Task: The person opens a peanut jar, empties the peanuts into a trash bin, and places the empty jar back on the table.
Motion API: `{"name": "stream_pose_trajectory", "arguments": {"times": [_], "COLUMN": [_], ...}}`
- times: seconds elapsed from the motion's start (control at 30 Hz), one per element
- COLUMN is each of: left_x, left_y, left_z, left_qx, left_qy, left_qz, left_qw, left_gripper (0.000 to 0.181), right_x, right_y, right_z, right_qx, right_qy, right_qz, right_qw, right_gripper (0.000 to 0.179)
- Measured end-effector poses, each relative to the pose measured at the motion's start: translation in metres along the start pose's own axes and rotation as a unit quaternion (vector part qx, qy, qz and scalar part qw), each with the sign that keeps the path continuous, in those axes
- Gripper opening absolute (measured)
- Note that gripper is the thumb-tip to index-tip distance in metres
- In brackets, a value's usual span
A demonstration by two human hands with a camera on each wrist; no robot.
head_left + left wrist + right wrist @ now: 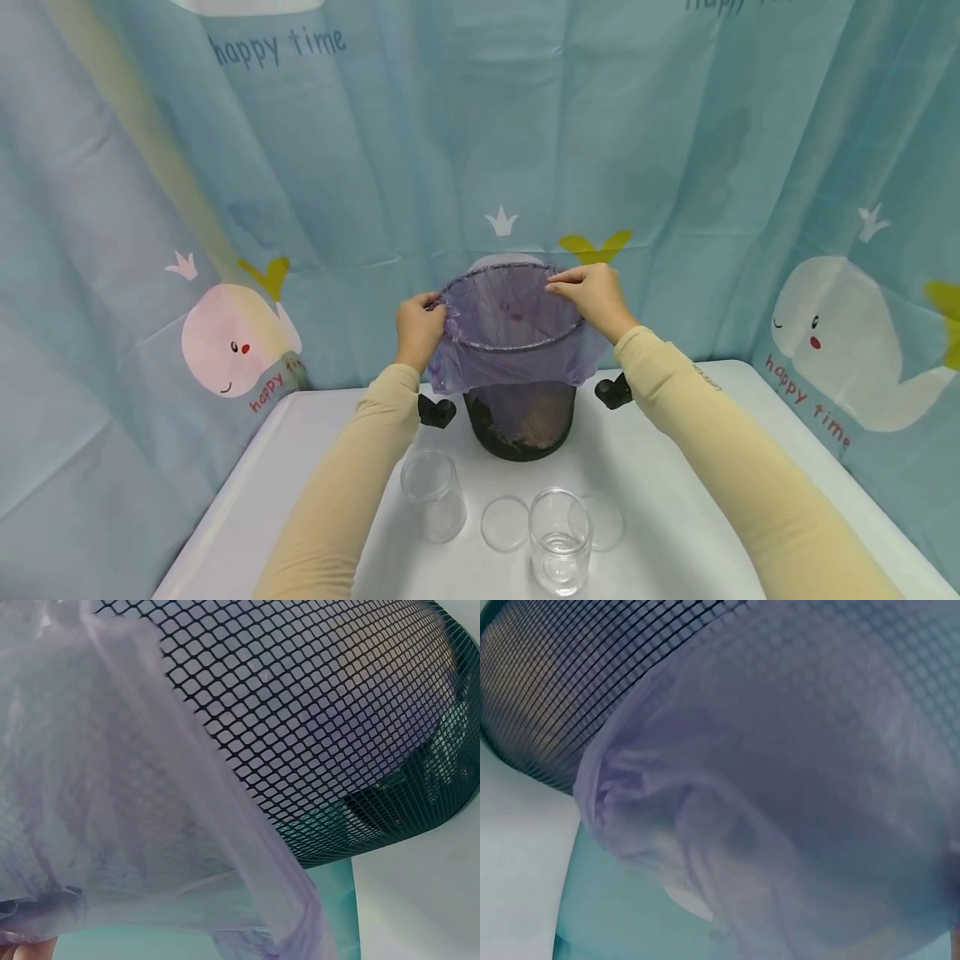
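A black mesh trash can [525, 421] stands upright on the white table, lined with a thin purple trash bag [517, 367]. The bag's edge is folded over the rim and hangs loosely down the outside. At the left of the rim, my left hand [419, 329] grips the bag with curled fingers. My right hand [597, 298] pinches the bag at the right side of the rim, thumb and forefinger together. Both wrist views show the loose bag skirt [165, 802] draped over the mesh wall [300, 697]; the fingers are mostly out of frame there.
Two clear cylindrical jars [435, 497] stand in front of the can, the nearer jar [561, 554] to the right. Two clear round discs [505, 523] lie beside that one. A blue printed curtain [375, 208] hangs behind the table [300, 467] and along its sides.
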State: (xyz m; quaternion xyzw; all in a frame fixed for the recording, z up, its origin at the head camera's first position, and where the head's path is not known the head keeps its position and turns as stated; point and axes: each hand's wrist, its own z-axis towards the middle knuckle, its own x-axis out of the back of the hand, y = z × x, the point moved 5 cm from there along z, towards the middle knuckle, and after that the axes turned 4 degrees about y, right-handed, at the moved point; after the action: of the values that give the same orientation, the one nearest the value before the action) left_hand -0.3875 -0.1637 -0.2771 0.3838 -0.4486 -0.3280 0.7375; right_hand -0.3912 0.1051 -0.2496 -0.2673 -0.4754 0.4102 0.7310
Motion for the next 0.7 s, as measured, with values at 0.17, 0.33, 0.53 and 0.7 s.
{"name": "stream_pose_trajectory", "arguments": {"times": [0.17,0.33,0.53,0.7], "left_x": [-0.001,-0.003,-0.005,-0.003], "left_y": [-0.002,-0.004,-0.004,-0.006], "left_z": [0.004,0.008,0.009,0.009], "left_qx": [-0.004,-0.002,-0.003,-0.001], "left_qy": [-0.001,-0.005,-0.004,-0.007], "left_qz": [0.003,0.000,0.000,-0.004], "left_qw": [1.0000,1.0000,1.0000,1.0000], "left_gripper": [0.040,0.040,0.039,0.039], "right_x": [0.016,0.032,0.056,0.075], "right_y": [0.006,0.017,0.042,0.063], "right_z": [0.000,-0.004,-0.014,-0.022], "right_qx": [0.008,0.007,-0.002,-0.014], "right_qy": [0.057,0.072,0.103,0.122], "right_qz": [0.022,0.015,-0.007,-0.016], "right_qw": [0.9981,0.9972,0.9947,0.9922], "right_gripper": [0.025,0.027,0.034,0.038]}}
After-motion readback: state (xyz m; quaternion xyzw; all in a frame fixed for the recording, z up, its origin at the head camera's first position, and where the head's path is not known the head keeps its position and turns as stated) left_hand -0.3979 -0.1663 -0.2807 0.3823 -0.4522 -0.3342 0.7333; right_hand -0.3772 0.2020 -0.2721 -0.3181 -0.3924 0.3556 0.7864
